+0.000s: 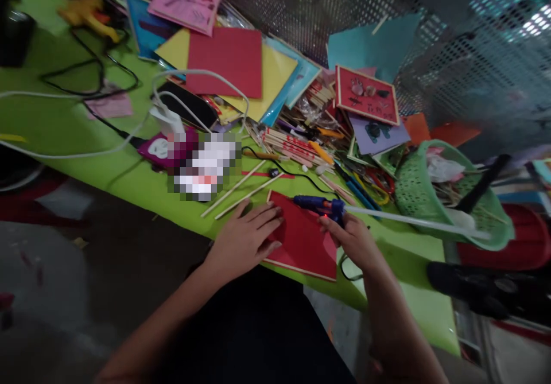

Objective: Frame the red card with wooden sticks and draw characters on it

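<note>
My right hand (350, 236) is wrapped round a blue glue gun (316, 202) with a small red light and a long whitish glue stick (400, 217) sticking out of its back. The gun's nozzle points left, over the upper edge of a red card (301, 243). Pale wooden strips line the card's lower and right edges. My left hand (249, 235) lies flat on the card's left side, fingers stretched out and holding nothing. Just beyond it, two thin wooden sticks (245, 186) rest on the green table (129, 186).
A pile of coloured cards (224, 59), bundled sticks and tools spreads along the back. At the right stands a green basket (413, 189). A purple power socket (157, 150) with cables sits left, beside a pixelated object (206, 169). The table's front edge runs near my lap.
</note>
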The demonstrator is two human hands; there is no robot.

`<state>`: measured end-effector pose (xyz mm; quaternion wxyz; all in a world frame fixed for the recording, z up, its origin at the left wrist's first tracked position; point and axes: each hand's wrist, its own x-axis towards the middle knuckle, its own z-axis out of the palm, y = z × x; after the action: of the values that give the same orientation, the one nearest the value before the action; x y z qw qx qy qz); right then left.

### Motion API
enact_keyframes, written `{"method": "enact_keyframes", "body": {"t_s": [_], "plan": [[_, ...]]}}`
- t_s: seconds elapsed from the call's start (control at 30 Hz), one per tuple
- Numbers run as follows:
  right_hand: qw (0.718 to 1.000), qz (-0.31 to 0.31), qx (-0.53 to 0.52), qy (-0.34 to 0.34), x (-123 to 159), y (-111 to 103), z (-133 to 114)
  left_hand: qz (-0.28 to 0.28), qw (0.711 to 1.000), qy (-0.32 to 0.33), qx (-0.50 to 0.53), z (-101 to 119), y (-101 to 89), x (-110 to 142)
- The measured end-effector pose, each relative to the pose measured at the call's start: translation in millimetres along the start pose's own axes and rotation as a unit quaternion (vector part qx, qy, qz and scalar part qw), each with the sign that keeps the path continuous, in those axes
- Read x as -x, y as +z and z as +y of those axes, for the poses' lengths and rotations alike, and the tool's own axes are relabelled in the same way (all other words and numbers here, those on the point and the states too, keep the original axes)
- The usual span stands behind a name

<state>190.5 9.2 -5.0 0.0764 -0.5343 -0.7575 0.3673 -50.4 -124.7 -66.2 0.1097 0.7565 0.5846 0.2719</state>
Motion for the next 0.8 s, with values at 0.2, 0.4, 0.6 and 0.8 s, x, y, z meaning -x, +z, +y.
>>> {"method": "enact_keyframes", "body": {"t_s": [0.2, 0.4, 0.6, 0.8], "plan": [[1.0, -0.008, -0.003, -0.004, -1, 4, 0, -0.01, 1.0, -0.006, 0.001, -2, 2.2, 4], [1.0, 0.008, 0.027, 0.011, 2, 0, 7, 0.001, 1.0, -0.007, 0.01, 0, 2.8, 4], [0.998, 0.022, 0.048, 0.015, 3, 1, 7, 0.007, 1.0, -0.007, 0.017, 0, 1.0, 5], [0.998, 0.022, 0.062, 0.016, 2, 1, 12, 0.017, 1.0, -0.004, 0.021, 0, 2.8, 6]]}}
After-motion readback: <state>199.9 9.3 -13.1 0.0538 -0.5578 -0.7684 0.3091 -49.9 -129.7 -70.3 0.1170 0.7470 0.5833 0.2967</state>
